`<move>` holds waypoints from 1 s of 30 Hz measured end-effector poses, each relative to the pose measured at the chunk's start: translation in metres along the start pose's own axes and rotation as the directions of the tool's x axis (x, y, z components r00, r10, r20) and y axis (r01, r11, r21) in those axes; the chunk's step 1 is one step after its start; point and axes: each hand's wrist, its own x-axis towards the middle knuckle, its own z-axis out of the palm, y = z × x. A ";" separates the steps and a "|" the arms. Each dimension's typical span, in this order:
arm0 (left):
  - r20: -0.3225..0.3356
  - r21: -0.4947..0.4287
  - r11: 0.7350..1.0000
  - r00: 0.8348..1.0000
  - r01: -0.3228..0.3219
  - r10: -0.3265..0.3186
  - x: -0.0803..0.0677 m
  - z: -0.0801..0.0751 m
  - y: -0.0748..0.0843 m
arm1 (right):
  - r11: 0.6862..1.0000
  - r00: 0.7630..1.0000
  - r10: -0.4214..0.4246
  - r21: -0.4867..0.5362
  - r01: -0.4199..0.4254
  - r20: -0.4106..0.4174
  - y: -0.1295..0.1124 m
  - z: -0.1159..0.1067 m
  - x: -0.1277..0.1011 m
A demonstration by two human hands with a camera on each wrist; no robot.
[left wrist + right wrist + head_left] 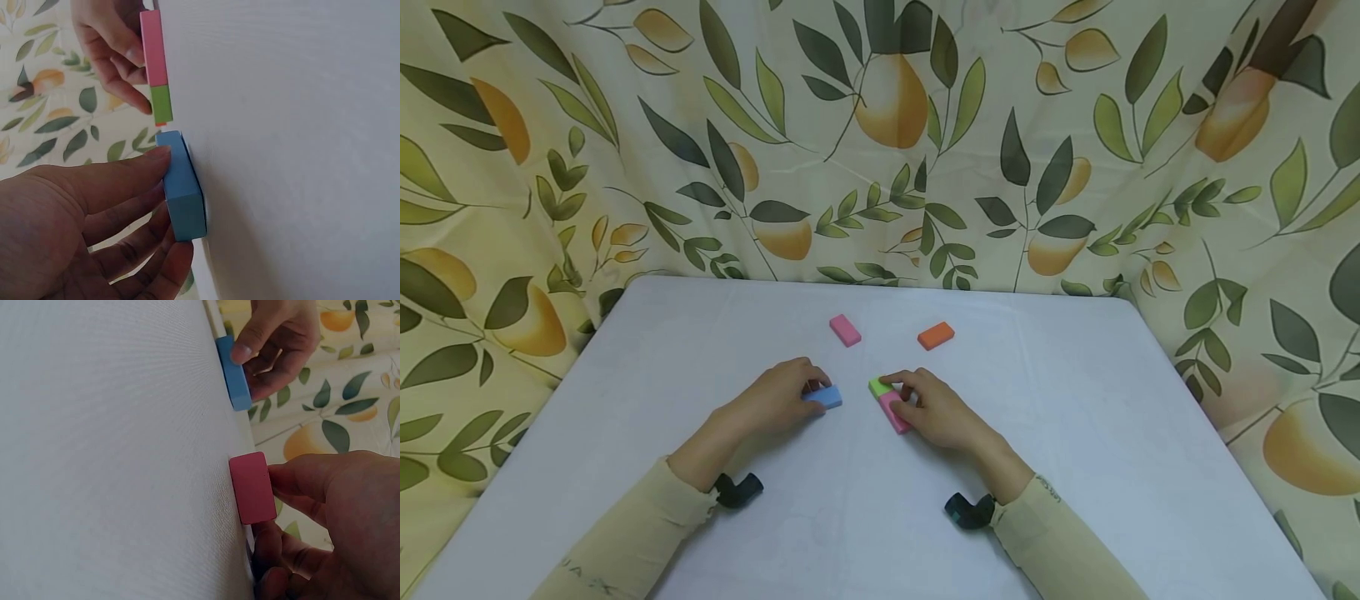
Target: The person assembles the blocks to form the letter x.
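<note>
White table (1075,433), leaf-print curtain (550,167) behind, left hand (775,400) curled, gripping blue block (826,397), right hand (936,410) curled, pinching pink block (892,410) butted against green block (878,386), forearms flat.

left hand (778,398) grips blue block (826,397) | right hand (936,410) holds pink-green blocks (887,402) | white table (1075,433)

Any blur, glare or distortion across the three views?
Head view: even soft light, sharp, faint shadows under the hands, slight wide-angle bowing of the white table. Left wrist view: near left hand soft, flat blue rectangular block sharp. Right wrist view: table tilted on its side, backdrop bright.
</note>
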 end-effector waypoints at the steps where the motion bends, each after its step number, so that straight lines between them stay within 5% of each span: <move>1: 0.002 -0.001 1.000 1.000 -0.002 0.002 0.000 0.000 0.001 | 1.000 1.000 -0.002 0.002 0.002 -0.001 0.000 0.000 0.000; 30: 0.021 0.013 0.999 0.999 -0.031 0.031 0.009 0.008 0.009 | 1.000 1.000 -0.002 -0.012 0.002 -0.014 -0.001 0.001 0.000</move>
